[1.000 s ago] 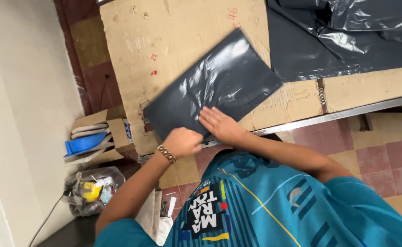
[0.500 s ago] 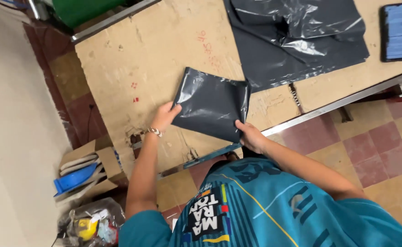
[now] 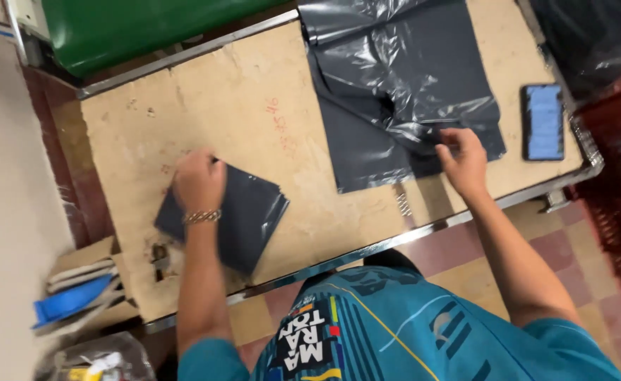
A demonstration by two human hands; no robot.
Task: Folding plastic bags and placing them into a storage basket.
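- The left hand (image 3: 199,180) lies flat, fingers closed down on a folded dark grey plastic bag (image 3: 229,215) at the near left of the worn brown tabletop (image 3: 254,113).
- The right hand (image 3: 463,161) pinches the near edge of a stack of flat dark grey plastic bags (image 3: 395,85) at the far right.
- A blue-screened phone (image 3: 542,121) lies right of that stack.

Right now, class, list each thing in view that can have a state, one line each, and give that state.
Folded grey plastic bag: folded into a flat packet, lying on the table under the left hand.
Stack of grey plastic bags: unfolded, spread out and wrinkled, its lower edge pinched by the right hand.
Phone: lying flat, screen lit.
Wooden table: top worn and marked.
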